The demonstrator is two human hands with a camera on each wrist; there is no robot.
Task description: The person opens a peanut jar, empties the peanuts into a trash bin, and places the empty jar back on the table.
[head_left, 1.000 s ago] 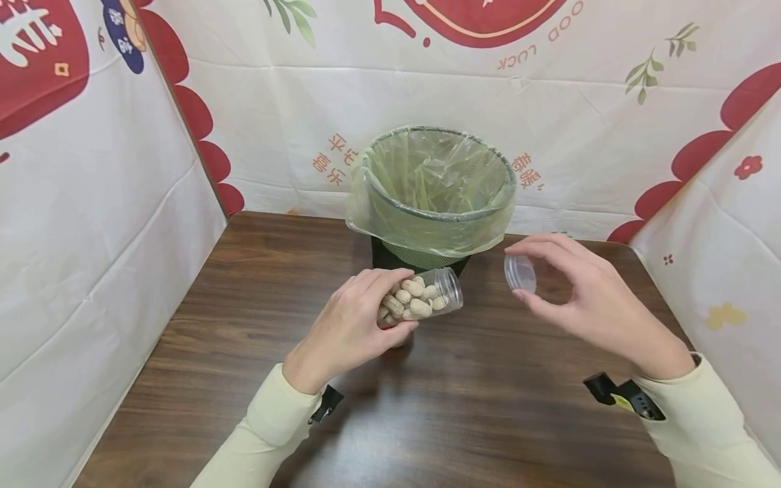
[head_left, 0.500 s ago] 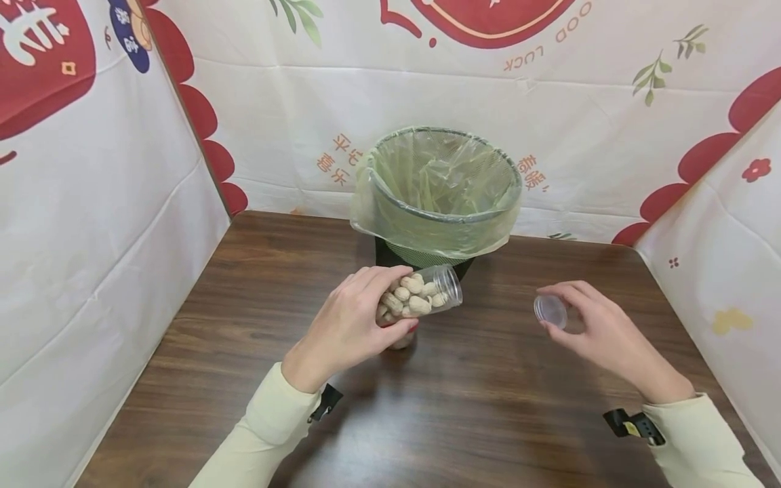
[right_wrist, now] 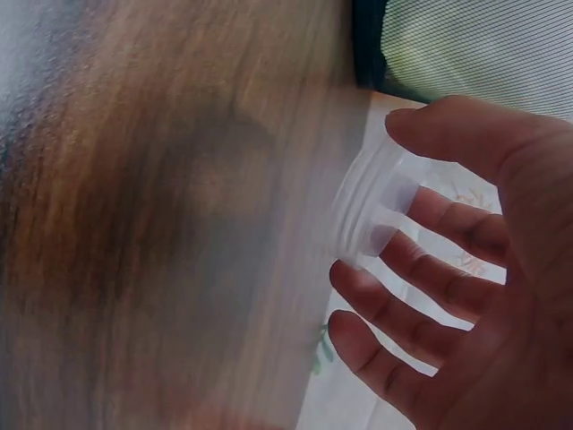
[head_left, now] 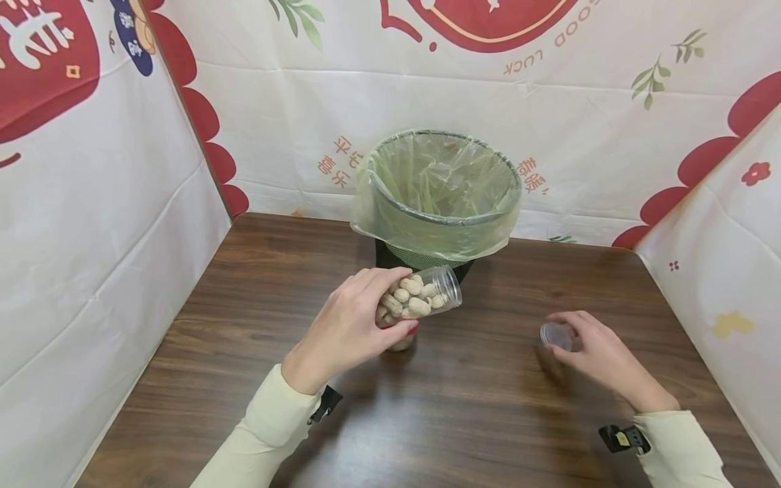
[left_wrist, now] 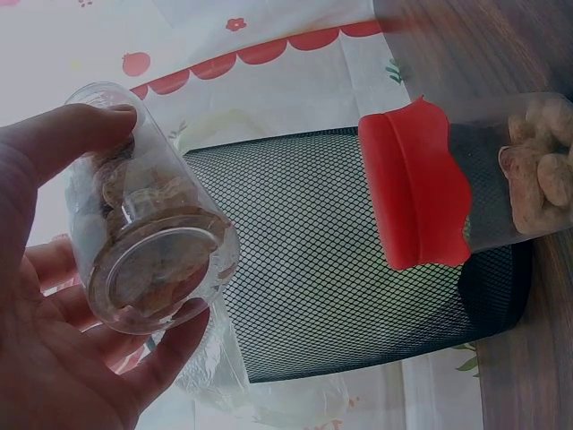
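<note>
In the head view, my left hand (head_left: 350,315) grips a clear plastic jar (head_left: 449,286) lying tilted on its side, its uncapped mouth to the right. Peanuts in their shells (head_left: 411,296) fill much of it. Below that hand, partly hidden in the head view, a second clear jar (left_wrist: 484,179) with a red wavy-edged lid (left_wrist: 412,184) stands on the table and also contains peanuts. Off to the right, my right hand (head_left: 601,359) pinches a clear round screw lid (head_left: 556,336) between thumb and fingers, low over the tabletop; the right wrist view shows the lid (right_wrist: 376,197) tilted.
A black mesh waste bin (left_wrist: 295,260) stands at the back of the brown wooden table (head_left: 293,271), behind the jars. Its pale green liner (head_left: 427,234) folds over the rim. White printed cloth (head_left: 293,129) covers the walls at the back and both sides.
My right hand has moved right and down toward the tabletop, carrying the clear lid. The left hand and its jar have stayed nearly still.
</note>
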